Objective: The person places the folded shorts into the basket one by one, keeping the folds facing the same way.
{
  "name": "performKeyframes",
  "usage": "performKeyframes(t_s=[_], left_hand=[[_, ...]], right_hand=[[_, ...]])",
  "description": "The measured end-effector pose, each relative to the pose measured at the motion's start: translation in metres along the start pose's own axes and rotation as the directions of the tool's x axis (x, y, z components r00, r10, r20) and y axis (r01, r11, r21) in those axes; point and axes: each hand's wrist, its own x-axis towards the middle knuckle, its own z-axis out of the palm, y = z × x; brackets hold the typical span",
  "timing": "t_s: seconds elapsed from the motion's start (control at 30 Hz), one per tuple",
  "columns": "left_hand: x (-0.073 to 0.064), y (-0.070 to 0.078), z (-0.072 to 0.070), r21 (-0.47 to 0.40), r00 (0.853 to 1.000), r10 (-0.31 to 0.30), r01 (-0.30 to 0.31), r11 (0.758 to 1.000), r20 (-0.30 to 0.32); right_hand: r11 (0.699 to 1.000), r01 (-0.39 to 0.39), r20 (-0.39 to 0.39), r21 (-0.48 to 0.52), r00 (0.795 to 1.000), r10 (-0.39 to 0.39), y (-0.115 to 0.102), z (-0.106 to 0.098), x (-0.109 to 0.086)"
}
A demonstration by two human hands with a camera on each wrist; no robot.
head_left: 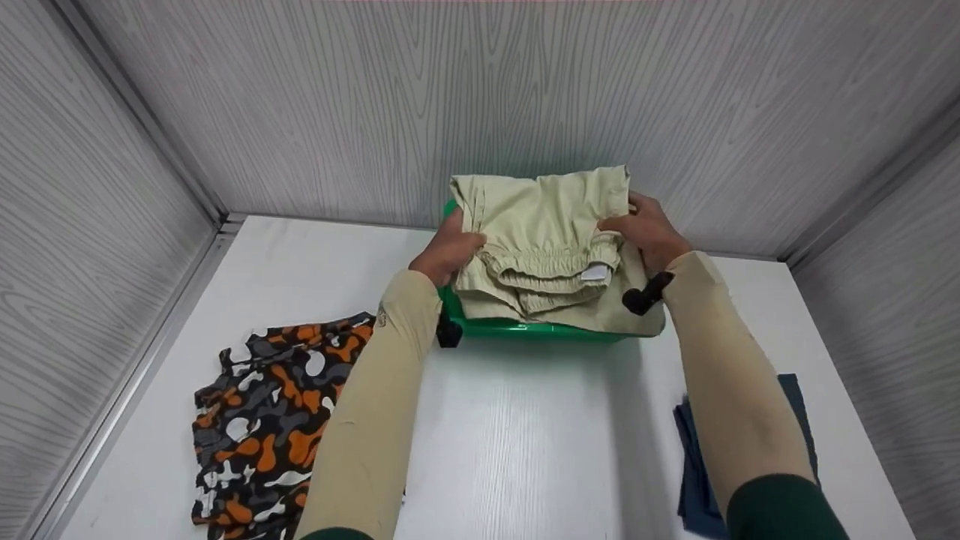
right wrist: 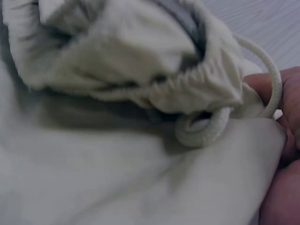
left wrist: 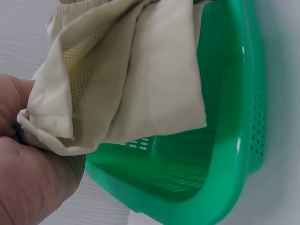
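Observation:
Folded beige shorts [head_left: 544, 206] with a gathered elastic waistband and a white label lie across the top of a green plastic basket [head_left: 525, 330]. My left hand [head_left: 448, 249] grips their left edge, its thumb on top of the cloth. At the right edge my right hand [head_left: 651, 231] pinches the fabric between thumb and fingers. In the left wrist view, the basket's perforated inside [left wrist: 183, 164] shows below the cloth, and yellowish mesh lining [left wrist: 84, 61] peeks out of a fold. A pale drawstring [right wrist: 269, 70] loops near my right fingers in the right wrist view.
Shorts in an orange, black, grey and white camouflage print [head_left: 262, 435] lie on the white table [head_left: 517, 442] at left, partly behind my left sleeve. Folded dark blue cloth [head_left: 697, 480] sits under my right forearm. Grey wood-grain panels [head_left: 337, 97] enclose the back and sides.

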Motion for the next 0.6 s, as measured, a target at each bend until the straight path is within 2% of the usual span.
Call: performKeyframes(t_s=[0.13,0.2,0.27,0.3,0.33,0.4,0.43,0.5,0.57,0.6], left_hand=[[-0.003,-0.010,0.004,0.059,1.000,-0.016,0.017,0.998,-0.007],[-0.006,-0.015,0.008,0.100,0.999,-0.033,0.034,0.994,-0.008],[-0.009,-0.017,0.014,0.159,0.999,-0.048,0.050,0.986,-0.017],[-0.009,-0.018,0.018,0.224,0.998,-0.048,0.054,0.973,-0.033],[-0.009,-0.019,0.022,0.292,0.998,-0.047,0.060,0.954,-0.053],[-0.006,-0.021,0.031,0.443,0.994,-0.048,0.086,0.892,-0.096],[-0.004,-0.022,0.036,0.514,0.992,-0.049,0.103,0.852,-0.117],[0.001,-0.025,0.045,0.642,0.984,-0.056,0.153,0.752,-0.169],[0.005,-0.029,0.053,0.677,0.974,-0.076,0.204,0.708,-0.214],[0.006,-0.031,0.055,0.676,0.968,-0.086,0.227,0.701,-0.235]], right_hand=[[1.000,0.005,-0.037,-0.011,0.999,-0.006,0.012,0.012,-0.004],[0.999,0.038,-0.040,-0.035,0.998,-0.039,0.019,0.018,-0.008],[0.995,0.057,-0.043,-0.085,0.997,-0.061,0.025,0.023,-0.012],[0.990,0.069,-0.034,-0.122,0.997,-0.074,0.028,0.025,-0.015],[0.984,0.081,-0.025,-0.160,0.996,-0.086,0.030,0.027,-0.017],[0.968,0.082,-0.009,-0.236,0.996,-0.086,0.036,0.030,-0.022],[0.955,0.068,-0.007,-0.290,0.997,-0.074,0.038,0.031,-0.024],[0.912,0.057,-0.002,-0.406,0.998,-0.063,0.043,0.033,-0.025],[0.853,0.031,-0.024,-0.521,0.998,-0.051,0.049,0.034,-0.025],[0.819,0.020,-0.045,-0.574,0.997,-0.056,0.051,0.035,-0.024]])
